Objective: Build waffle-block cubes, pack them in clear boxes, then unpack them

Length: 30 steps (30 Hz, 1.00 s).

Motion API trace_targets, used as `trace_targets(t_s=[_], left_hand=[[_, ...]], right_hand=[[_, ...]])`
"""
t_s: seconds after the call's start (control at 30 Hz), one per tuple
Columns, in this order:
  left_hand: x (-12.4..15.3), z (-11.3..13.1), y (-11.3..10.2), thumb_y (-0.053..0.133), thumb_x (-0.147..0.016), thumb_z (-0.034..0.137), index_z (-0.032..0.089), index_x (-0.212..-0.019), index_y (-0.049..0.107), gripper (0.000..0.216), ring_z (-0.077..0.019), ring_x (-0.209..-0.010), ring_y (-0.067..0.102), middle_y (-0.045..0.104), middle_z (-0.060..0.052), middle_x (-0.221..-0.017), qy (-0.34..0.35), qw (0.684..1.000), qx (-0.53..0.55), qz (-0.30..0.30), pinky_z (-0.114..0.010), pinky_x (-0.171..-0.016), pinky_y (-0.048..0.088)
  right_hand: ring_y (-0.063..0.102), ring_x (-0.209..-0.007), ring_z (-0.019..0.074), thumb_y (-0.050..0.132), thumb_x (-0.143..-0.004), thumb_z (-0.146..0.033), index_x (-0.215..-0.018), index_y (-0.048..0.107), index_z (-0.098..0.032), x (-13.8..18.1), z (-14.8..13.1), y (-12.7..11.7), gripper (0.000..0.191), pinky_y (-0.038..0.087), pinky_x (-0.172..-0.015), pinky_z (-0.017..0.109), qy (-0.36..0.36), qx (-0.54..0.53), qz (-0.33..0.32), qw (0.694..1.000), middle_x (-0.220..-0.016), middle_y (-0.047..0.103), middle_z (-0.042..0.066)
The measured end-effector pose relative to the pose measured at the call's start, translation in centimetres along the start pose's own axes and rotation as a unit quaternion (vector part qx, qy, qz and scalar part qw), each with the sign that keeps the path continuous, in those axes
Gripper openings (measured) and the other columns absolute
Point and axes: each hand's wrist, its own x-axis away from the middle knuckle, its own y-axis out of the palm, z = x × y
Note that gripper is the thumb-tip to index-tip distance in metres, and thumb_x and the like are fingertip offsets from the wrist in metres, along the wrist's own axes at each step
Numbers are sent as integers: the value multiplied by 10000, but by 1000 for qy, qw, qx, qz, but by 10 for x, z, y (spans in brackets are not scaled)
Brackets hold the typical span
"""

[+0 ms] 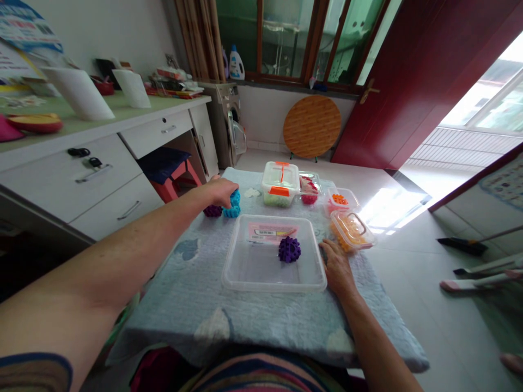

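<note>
My left hand (223,192) reaches to the far left of the table, its fingers closed on a light blue knobby piece (236,198). More of the same blue shows just below it. Beside these, a dark purple knobby piece (212,211) lies partly under the hand. In front of me is a clear plastic box (253,267), lidless, with a violet knobby ball (290,249) inside. My right hand (337,265) rests along the box's right wall, fingers stretched out and holding nothing I can see.
Behind the box stand a clear container with orange clips (281,182) and a container of red pieces (309,190). To the right are a tub with orange bits (340,200) and a lidded tub of orange-yellow pieces (352,231). A blue-grey cloth (278,316) covers the table.
</note>
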Motion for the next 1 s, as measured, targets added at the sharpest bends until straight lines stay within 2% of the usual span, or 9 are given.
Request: trace_targets(t_s=[0.13,0.23,0.4,0.53,0.63,0.83,1.0], left_hand=[[10,4,-21,689,-626,347,214,-1067,630,464,-263,-1032,616,711,-75,-1089,2,1000,-14,0,-331,-868,404],[12,5,-29,688,-630,330,216,-1066,627,455,-252,-1012,629,717,-66,-1061,-1,1000,-21,-8,-301,-802,423],[3,9,-12,681,-622,338,189,-1099,631,502,-273,-1005,640,709,-103,-1116,10,999,-32,-24,-292,-749,447],[-7,11,8,684,-599,321,217,-1089,661,501,-267,-1004,642,721,-82,-1103,0,998,-20,-67,-279,-751,459],[-13,10,15,691,-584,325,232,-1102,666,526,-269,-1011,642,722,-75,-1109,-6,997,-12,-75,-281,-757,467],[-12,7,11,714,-576,319,233,-1130,662,562,-292,-1018,641,717,-91,-1127,-8,998,-9,-68,-298,-755,470],[-2,5,-6,694,-608,323,191,-1162,635,572,-293,-1022,640,704,-112,-1132,-9,999,-20,-28,-301,-765,465]], right_hand=[[542,-1197,305,484,-856,-290,-1142,658,-125,0,1,1,373,411,-1059,501,-1,1,8,1000,-1246,620,185],[549,-1185,304,487,-857,-291,-1144,656,-125,1,1,2,372,415,-1055,498,-3,3,8,1000,-1240,624,183],[545,-1197,308,486,-869,-295,-1150,654,-101,1,2,1,380,406,-1067,488,-2,11,0,1000,-1254,618,192],[534,-1215,302,462,-890,-298,-1161,652,-110,1,0,-1,381,390,-1083,493,5,12,-9,1000,-1273,609,183],[530,-1223,297,462,-888,-295,-1161,653,-126,1,-1,-1,374,391,-1084,488,6,9,-8,1000,-1271,610,174],[548,-1195,301,482,-871,-299,-1144,661,-132,0,0,0,367,404,-1069,496,1,3,4,1000,-1256,619,179],[541,-1205,297,466,-883,-307,-1144,659,-135,1,1,0,368,409,-1064,489,-5,1,5,1000,-1253,619,173]])
